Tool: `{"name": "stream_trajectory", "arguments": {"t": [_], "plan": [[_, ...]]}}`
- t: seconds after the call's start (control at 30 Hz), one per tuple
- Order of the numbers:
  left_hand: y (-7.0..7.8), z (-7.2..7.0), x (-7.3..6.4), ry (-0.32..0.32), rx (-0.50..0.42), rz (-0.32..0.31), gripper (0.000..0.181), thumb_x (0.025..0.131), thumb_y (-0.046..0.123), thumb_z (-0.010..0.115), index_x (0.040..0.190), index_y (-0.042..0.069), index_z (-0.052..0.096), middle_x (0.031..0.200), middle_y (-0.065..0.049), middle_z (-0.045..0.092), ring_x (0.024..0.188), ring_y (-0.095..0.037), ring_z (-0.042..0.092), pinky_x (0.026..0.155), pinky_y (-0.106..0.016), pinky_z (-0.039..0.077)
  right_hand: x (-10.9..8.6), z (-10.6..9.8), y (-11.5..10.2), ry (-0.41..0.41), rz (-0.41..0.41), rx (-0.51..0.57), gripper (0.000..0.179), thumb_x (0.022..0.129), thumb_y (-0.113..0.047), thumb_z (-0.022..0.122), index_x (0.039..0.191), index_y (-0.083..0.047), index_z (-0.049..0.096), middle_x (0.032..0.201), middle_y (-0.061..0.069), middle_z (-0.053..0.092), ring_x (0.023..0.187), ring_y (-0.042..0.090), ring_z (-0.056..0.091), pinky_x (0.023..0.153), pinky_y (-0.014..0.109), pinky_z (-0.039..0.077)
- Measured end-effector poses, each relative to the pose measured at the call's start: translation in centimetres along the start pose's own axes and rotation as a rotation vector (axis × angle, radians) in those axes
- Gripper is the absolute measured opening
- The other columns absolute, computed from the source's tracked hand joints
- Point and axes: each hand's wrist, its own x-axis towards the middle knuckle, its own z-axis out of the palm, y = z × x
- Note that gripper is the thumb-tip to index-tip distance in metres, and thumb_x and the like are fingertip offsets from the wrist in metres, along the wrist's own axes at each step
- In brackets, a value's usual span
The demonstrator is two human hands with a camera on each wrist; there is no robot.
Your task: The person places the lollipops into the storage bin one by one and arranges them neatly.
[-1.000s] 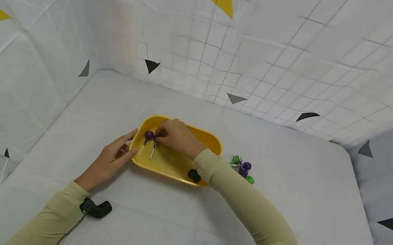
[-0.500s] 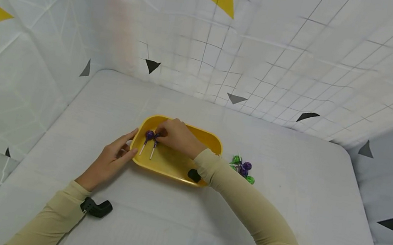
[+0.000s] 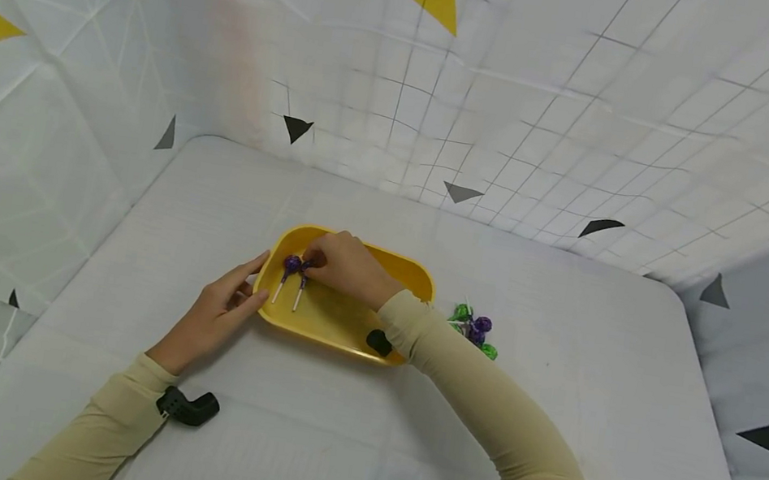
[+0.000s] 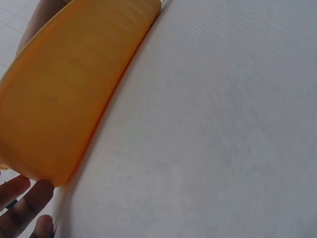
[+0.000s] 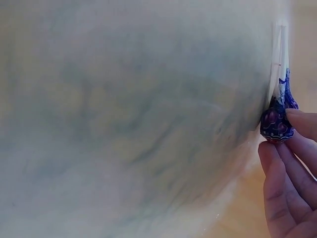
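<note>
Where the right hand (image 3: 352,270) pinches, a purple lollipop (image 3: 302,284) is partly hidden.

White table (image 3: 629,389) before pale walls (image 3: 354,39) (the far one with dark gridlines (image 3: 615,41))

No legible lettering or numbers, purple lollipop wrapper (image 5: 274,126) with unreadable markings

Bright yellow, that tray (image 3: 335,327) — and 2 purple lollipops (image 3: 292,264) glow inside it, sticks white, 1 wrapper (image 5: 273,124) flashing pink and white patterning! Green joins purple in the lollipop pile (image 3: 480,326), vivid on a greyish-white tabletop (image 3: 602,369). Beige sleeves (image 3: 481,389), now, and behind them a white wall (image 3: 352,47) — dark gridlines, yellow, grey and black triangles (image 3: 440,3)!
</note>
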Motion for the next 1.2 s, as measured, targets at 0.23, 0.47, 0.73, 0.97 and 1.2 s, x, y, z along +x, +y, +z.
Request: {"name": "stream_trajectory", "arguments": {"t": [0.23,0.47,0.73,0.97,1.2], "plan": [[0.05,-0.04,-0.07,0.0,0.002,-0.001,0.06,0.109,0.023,0.055,0.164,0.017,0.031,0.144,-0.013,0.058,0.095,-0.016,0.06,0.081,-0.023,0.052,-0.12,-0.09,-0.27,0.005,-0.006,-0.004,0.018,0.097,-0.018,0.074,0.112,-0.009,0.079,0.108,0.003,0.079,0.092,0.011,0.07,0.085,0.026,0.057],[0.02,-0.04,-0.02,0.003,-0.003,0.004,0.06,0.109,0.021,0.055,0.164,0.016,0.031,0.147,-0.013,0.056,0.095,-0.015,0.059,0.081,-0.022,0.051,-0.08,-0.03,-0.21,0.01,-0.007,0.004,0.017,0.096,-0.018,0.075,0.111,-0.009,0.079,0.108,0.002,0.079,0.089,0.01,0.069,0.083,0.024,0.057],[0.04,-0.03,-0.04,0.006,0.0,0.002,0.06,0.108,0.021,0.055,0.164,0.016,0.032,0.144,-0.013,0.058,0.095,-0.014,0.059,0.082,-0.021,0.052,0.04,0.14,-0.14,0.01,-0.007,0.005,0.018,0.096,-0.019,0.075,0.11,-0.009,0.079,0.106,0.002,0.079,0.088,0.009,0.068,0.081,0.023,0.056],[0.08,-0.03,-0.04,0.0,-0.009,0.003,0.06,0.108,0.021,0.055,0.164,0.015,0.032,0.142,-0.013,0.059,0.095,-0.014,0.059,0.081,-0.022,0.051,-0.03,0.25,-0.09,0.016,0.009,-0.008,0.018,0.096,-0.021,0.075,0.11,-0.011,0.079,0.106,0.001,0.079,0.087,0.008,0.068,0.082,0.023,0.056],[-0.01,0.06,-0.02,0.003,-0.005,0.007,0.06,0.108,0.021,0.055,0.164,0.016,0.031,0.14,-0.013,0.06,0.093,-0.013,0.059,0.08,-0.022,0.051,-0.3,0.08,-0.21,0.018,0.012,-0.005,0.017,0.097,-0.021,0.075,0.11,-0.011,0.079,0.106,0.001,0.079,0.085,0.008,0.067,0.079,0.022,0.055]]}}
